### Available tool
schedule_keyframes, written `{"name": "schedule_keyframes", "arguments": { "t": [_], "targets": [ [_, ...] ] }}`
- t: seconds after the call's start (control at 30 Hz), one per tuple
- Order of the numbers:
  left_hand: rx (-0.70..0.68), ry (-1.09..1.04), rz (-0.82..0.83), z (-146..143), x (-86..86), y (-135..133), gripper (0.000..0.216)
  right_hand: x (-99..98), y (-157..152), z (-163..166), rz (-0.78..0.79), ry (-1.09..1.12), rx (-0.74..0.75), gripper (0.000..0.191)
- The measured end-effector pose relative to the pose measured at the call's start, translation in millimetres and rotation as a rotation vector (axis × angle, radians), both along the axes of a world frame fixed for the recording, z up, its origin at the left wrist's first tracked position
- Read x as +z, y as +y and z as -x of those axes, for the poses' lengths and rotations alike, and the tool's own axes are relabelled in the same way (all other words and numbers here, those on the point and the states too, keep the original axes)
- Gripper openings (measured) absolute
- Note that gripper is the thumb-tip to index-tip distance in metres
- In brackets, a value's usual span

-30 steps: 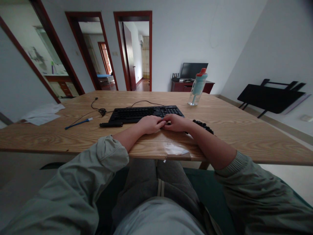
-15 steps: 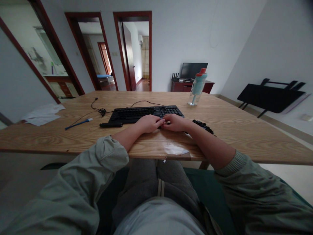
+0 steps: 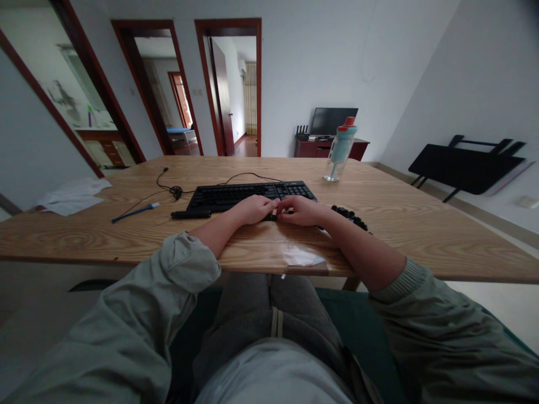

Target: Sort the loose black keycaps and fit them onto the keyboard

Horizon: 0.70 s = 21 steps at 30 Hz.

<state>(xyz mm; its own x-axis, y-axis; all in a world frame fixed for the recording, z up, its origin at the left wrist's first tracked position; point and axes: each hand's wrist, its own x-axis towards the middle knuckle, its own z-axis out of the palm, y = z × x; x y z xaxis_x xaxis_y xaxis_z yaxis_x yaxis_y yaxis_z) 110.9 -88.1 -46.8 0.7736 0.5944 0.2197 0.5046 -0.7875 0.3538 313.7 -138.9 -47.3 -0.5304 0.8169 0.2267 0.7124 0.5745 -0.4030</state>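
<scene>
A black keyboard [image 3: 236,193] lies on the wooden table [image 3: 252,247] in front of me, its cable running off behind. My left hand [image 3: 255,210] rests at the keyboard's front edge, fingers bent and close together. Beside it, my right hand [image 3: 300,211] is curled, thumb and fingers drawn together in a pinch at the keyboard's right half. The fingertips of both hands nearly meet. A small dark piece [image 3: 269,217] shows under them; the hands cover most of it. Loose black keycaps [image 3: 349,216] are heaped right of my right hand.
Left of the keyboard lie a black stick-like object [image 3: 191,214], a blue brush [image 3: 135,212] and a coiled black cable [image 3: 176,192]. White paper [image 3: 73,196] is at the far left. A clear bottle [image 3: 339,150] with a red lid stands behind right. Clear film [image 3: 301,255] is at the front edge.
My left hand has shifted slightly left, opening a small gap between the hands where a dark piece now shows. My right hand stays almost in place.
</scene>
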Motion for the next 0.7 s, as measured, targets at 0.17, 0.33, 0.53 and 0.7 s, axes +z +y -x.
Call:
{"name": "schedule_keyframes", "arguments": {
  "t": [0.17, 0.33, 0.53, 0.7],
  "targets": [
    [-0.013, -0.013, 0.033, 0, -2.0, 4, 0.066, -2.0, 1, 0, -0.029, -0.006, 0.027, 0.02],
    [-0.013, -0.038, 0.062, 1, -2.7, 6, 0.066, -3.5, 2, 1, -0.041, 0.002, 0.031, 0.02],
    [0.02, -0.064, 0.102, 2, -2.3, 6, 0.068, 1.0, -2, 4, -0.03, -0.02, 0.007, 0.019],
    [0.06, -0.192, 0.035, 12, 6.6, 10, 0.063, 1.8, -3, 3, -0.032, -0.039, -0.016, 0.018]
  ]
}}
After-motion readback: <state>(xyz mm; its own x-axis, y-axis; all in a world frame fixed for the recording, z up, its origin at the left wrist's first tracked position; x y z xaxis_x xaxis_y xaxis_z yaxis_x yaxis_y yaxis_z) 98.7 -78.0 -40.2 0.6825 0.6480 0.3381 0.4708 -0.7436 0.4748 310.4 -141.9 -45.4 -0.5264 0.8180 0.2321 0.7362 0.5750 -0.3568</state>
